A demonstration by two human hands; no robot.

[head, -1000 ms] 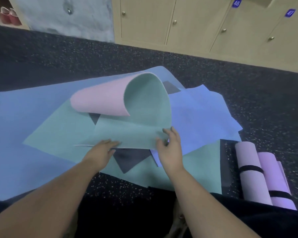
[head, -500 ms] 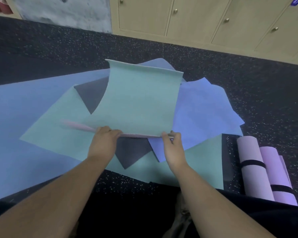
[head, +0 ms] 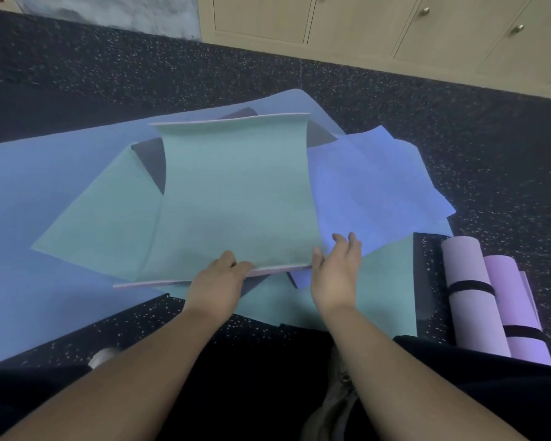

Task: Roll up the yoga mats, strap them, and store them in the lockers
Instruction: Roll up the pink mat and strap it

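Mat, teal with a pink underside (head: 236, 198): spread on top of the overlapping mats on the floor (head: 363, 84), its curled-over end from a second ago now unrolled and lying flat, ready for a fresh roll. Left hand (head: 218, 281) grips its near edge; right hand (head: 336, 272) has let go, fingers loose beside the corner. Two strapped lilac rolls (head: 471, 288) lie at right; lockers (head: 395, 23) stand beyond.

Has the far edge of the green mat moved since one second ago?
Yes. The green mat was curled toward the person with its pink underside showing; now it lies unrolled, its far edge farther away, toward the lockers. The left hand grips its near edge.
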